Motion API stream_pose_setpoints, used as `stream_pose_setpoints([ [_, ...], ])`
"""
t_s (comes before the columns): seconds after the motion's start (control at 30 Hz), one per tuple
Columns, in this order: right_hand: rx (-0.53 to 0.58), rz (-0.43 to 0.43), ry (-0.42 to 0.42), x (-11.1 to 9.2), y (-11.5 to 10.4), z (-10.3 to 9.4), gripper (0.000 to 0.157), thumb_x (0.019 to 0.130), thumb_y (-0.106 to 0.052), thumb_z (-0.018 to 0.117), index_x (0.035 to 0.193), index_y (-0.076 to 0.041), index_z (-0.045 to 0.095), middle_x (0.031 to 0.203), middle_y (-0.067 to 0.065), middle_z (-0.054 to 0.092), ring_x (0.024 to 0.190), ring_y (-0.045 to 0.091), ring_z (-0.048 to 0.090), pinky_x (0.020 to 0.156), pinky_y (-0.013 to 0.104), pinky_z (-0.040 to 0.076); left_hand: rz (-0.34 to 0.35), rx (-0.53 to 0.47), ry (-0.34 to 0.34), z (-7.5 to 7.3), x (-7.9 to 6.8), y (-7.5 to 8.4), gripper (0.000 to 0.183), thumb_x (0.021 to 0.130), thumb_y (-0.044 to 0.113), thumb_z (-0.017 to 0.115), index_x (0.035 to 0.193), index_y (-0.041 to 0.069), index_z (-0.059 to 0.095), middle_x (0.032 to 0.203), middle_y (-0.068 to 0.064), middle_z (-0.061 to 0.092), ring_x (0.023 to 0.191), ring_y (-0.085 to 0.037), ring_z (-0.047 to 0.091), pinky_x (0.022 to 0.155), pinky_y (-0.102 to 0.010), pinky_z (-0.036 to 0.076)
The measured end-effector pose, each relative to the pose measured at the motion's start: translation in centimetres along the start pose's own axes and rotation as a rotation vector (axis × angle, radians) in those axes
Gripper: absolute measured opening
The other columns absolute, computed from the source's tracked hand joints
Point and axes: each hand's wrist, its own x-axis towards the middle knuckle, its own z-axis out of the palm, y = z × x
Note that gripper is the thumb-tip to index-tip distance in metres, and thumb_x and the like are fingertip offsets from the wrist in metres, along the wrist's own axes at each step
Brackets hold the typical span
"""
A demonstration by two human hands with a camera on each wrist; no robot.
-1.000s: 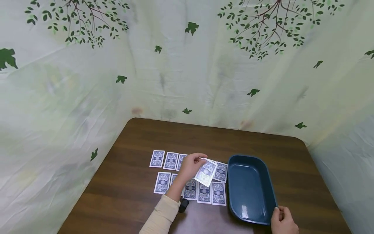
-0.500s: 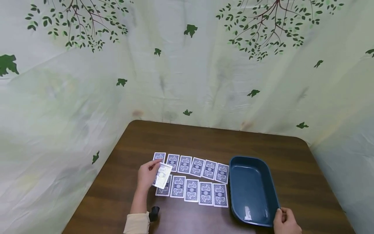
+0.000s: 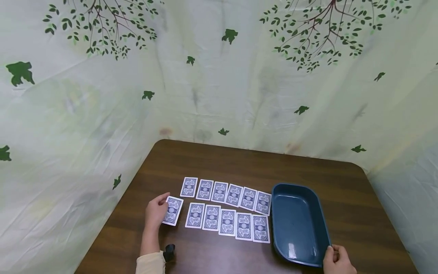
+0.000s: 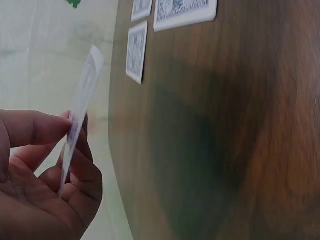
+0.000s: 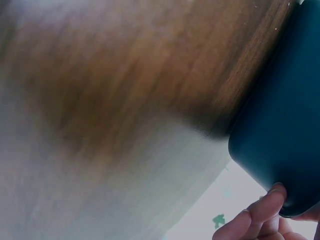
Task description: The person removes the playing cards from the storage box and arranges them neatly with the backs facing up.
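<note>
At the left end of the card rows, my left hand [image 3: 155, 213] pinches a playing card [image 3: 173, 210] by its edge, patterned blue back up. In the left wrist view this card [image 4: 82, 100] is seen nearly edge-on between thumb and fingers, above the table. Two rows of face-down cards [image 3: 211, 217] lie to its right. My right hand [image 3: 338, 260] grips the near right corner of a dark blue rectangular tray [image 3: 297, 262]. The right wrist view shows fingers [image 5: 270, 202] at the corner of the tray [image 5: 280, 120].
The brown wooden table [image 3: 212, 156] has rounded far corners. A pale curtain [image 3: 205, 91] printed with leaves and branches hangs behind and beside it. A black strap piece [image 3: 169, 252] sits at the left wrist.
My left hand has carried the card leftward from above the right part of the rows to beyond their left end. My right hand keeps its grip on the tray.
</note>
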Motion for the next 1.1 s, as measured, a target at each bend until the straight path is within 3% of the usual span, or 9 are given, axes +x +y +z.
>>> stream_pose_setpoints([
  [0.27, -0.033, 0.033, -0.057, 0.2, -0.1, -0.3, 0.030, 0.094, -0.024, 0.047, 0.100, 0.002, 0.060, 0.064, 0.005, 0.056, 0.054, 0.016, 0.049, 0.052, 0.032, 0.036, 0.023, 0.035, -0.024, -0.4, 0.3, -1.1, 0.042, 0.087, -0.002, 0.046, 0.126, -0.006, 0.060, 0.107, -0.026, 0.065, 0.092, -0.035, 0.058, 0.072, -0.035, 0.041],
  [0.43, -0.035, 0.028, -0.058, 0.2, -0.1, -0.3, 0.030, 0.094, -0.025, 0.047, 0.100, 0.002, 0.060, 0.064, 0.004, 0.056, 0.054, 0.015, 0.049, 0.052, 0.032, 0.036, 0.030, 0.072, -0.058, 0.1, 0.3, -1.8, 0.041, 0.085, -0.004, 0.048, 0.124, -0.006, 0.061, 0.101, -0.026, 0.066, 0.086, -0.034, 0.060, 0.068, -0.035, 0.043],
  [0.63, -0.021, 0.015, -0.024, 0.1, 0.0, -0.1, 0.028, 0.093, -0.023, 0.049, 0.098, 0.001, 0.061, 0.062, 0.002, 0.055, 0.053, 0.014, 0.048, 0.052, 0.031, 0.035, 0.066, 0.123, -0.031, 0.9, 0.3, -2.8, 0.037, 0.083, -0.005, 0.056, 0.119, -0.005, 0.064, 0.089, -0.019, 0.066, 0.077, -0.030, 0.058, 0.065, -0.036, 0.042],
  [1.1, -0.033, -0.008, -0.022, 0.0, 0.0, -0.2, 0.030, 0.093, -0.026, 0.048, 0.100, -0.001, 0.062, 0.059, -0.002, 0.053, 0.054, 0.014, 0.048, 0.051, 0.032, 0.036, 0.044, 0.219, -0.037, 1.9, 0.7, -3.0, 0.036, 0.085, 0.000, 0.063, 0.121, -0.005, 0.061, 0.093, -0.020, 0.057, 0.084, -0.035, 0.053, 0.073, -0.045, 0.042],
])
